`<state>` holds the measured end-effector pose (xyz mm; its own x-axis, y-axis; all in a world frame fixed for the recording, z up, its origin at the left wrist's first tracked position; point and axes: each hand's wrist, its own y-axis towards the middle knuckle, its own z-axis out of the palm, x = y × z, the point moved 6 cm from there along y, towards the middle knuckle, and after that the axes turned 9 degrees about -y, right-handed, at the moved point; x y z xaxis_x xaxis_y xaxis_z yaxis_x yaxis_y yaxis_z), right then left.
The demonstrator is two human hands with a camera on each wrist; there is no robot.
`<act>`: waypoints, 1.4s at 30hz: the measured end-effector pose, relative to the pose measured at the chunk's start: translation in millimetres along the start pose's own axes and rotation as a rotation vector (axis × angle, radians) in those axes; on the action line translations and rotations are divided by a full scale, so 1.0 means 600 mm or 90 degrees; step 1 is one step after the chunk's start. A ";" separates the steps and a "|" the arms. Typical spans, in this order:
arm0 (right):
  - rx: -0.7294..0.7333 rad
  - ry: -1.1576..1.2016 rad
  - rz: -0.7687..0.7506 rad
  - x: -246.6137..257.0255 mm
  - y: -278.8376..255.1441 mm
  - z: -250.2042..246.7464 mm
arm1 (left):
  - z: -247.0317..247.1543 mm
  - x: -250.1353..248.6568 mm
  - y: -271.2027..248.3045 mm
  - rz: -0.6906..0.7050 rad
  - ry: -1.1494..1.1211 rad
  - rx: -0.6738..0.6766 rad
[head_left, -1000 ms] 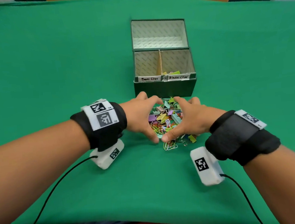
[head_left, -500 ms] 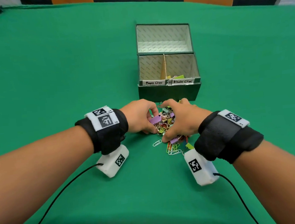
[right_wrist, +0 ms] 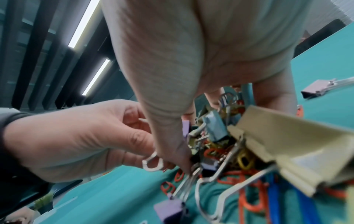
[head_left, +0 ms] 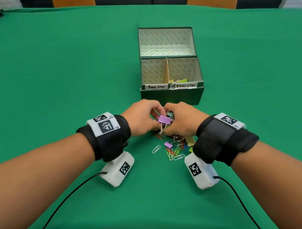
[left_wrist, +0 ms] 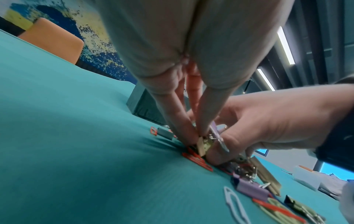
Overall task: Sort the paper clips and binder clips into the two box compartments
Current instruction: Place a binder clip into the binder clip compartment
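Both hands are working in the mixed clip pile (head_left: 174, 141), which lies on the green table (head_left: 52, 77) just in front of the box (head_left: 172, 96). Our left hand (head_left: 141, 118) has its fingers curled down into the pile; it appears to pinch the purple binder clip (head_left: 164, 119), which sits raised between the two hands. Our right hand (head_left: 180, 120) is curled over the pile, thumb tip pressing into the tangle of wire handles; whether it actually has hold of a clip we cannot tell.

In the box, the compartment labelled "Binder Clips" (head_left: 185, 74) holds a few coloured clips; the one labelled "Paper Clips" (head_left: 154, 74) shows nothing from this angle. Loose paper clips (head_left: 173, 153) lie on the near side of the pile, farther from the box.

Risks, as we judge them:
- Paper clips are hooked through binder handles. Lifting the purple clip may drag one along into the wrong compartment.
- The pinch looks shallow; the clip could slip and drop back.
- Two hands crowding one spot may scatter clips across the table.
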<state>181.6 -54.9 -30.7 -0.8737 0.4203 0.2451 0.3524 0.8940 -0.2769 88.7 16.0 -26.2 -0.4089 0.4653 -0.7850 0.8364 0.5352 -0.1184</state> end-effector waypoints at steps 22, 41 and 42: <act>-0.069 0.449 0.035 -0.077 -0.004 -0.044 | -0.026 -0.030 -0.007 -0.005 -0.267 -0.127; -0.240 0.273 -0.144 0.022 -0.037 -0.083 | 0.125 -0.065 0.000 -0.187 -1.378 -0.064; -0.237 0.236 -0.159 0.026 -0.039 -0.079 | 0.124 -0.058 0.002 -0.193 -1.374 -0.085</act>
<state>175.6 -61.6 23.5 -0.7934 0.1553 0.5885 0.3029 0.9394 0.1605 131.2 -51.9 -44.1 0.5181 -0.8538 -0.0505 0.7811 0.4964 -0.3789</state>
